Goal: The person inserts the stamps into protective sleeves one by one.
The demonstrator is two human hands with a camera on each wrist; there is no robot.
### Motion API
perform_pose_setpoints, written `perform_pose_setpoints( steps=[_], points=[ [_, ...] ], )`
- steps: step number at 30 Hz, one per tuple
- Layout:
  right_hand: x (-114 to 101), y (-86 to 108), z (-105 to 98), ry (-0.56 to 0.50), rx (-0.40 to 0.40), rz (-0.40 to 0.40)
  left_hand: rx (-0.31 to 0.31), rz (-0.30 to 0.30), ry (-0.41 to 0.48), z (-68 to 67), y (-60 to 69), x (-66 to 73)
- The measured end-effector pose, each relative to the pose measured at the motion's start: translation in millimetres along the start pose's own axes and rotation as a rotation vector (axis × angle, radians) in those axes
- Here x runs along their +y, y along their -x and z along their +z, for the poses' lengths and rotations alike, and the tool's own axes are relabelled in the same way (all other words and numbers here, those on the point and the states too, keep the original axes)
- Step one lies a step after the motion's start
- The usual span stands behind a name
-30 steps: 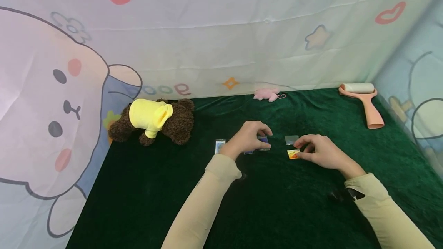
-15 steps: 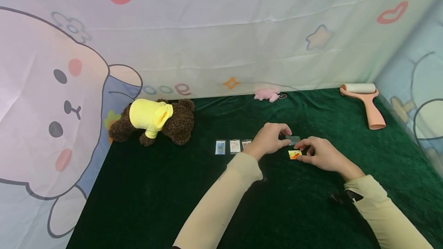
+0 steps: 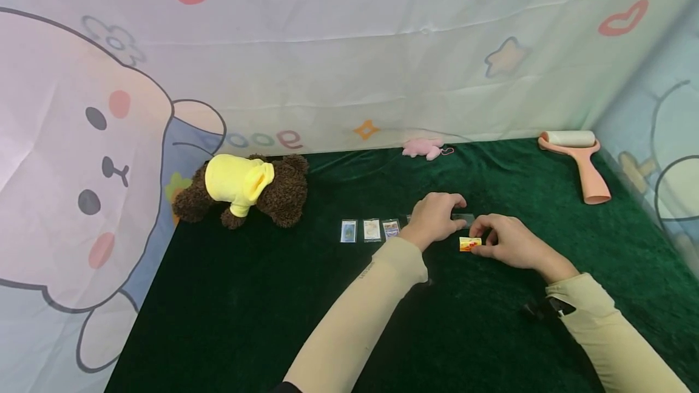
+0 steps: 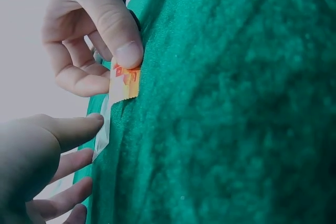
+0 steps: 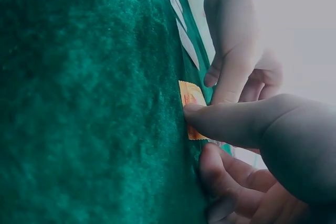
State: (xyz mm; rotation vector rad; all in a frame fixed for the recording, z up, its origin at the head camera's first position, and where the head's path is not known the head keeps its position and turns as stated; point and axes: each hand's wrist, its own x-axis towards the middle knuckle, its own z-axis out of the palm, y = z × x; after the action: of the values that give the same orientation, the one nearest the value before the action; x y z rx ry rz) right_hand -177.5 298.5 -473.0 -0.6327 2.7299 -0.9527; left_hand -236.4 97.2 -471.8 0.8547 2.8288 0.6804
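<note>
A small orange-yellow packet with serrated edges lies on the green cloth. My right hand pinches its right part, the thumb on its printed face. Just behind the packet lies a flat clear sleeve. My left hand reaches to that sleeve's left end, thumb and fingers extended and spread at its edge; whether they touch it is hard to tell. Left of this hand are sleeved cards in a row: a blue one, a pale one and a purple-white one. Another is mostly hidden behind the left hand.
A brown plush dog in a yellow shirt lies at the back left. Against the rear curtain sits a pink plush charm. A peach lint roller stands at the back right. Green velvet cloth covers the table.
My left hand has moved right from over the card row to the clear sleeve, uncovering cards. My right hand stays at the packet, which now looks slightly bent.
</note>
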Motion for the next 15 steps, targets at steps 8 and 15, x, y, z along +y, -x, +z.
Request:
perform_pose_setpoints(
  steps=[8, 15],
  points=[
    [2.9, -1.0, -2.9, -0.010, -0.009, -0.028, 0.000, 0.004, 0.041, 2.2, -3.2, -1.4],
    [4.4, 1.4, -7.0, -0.037, -0.013, -0.049, 0.013, -0.009, 0.122, 4.7, -3.7, -3.7]
  ],
)
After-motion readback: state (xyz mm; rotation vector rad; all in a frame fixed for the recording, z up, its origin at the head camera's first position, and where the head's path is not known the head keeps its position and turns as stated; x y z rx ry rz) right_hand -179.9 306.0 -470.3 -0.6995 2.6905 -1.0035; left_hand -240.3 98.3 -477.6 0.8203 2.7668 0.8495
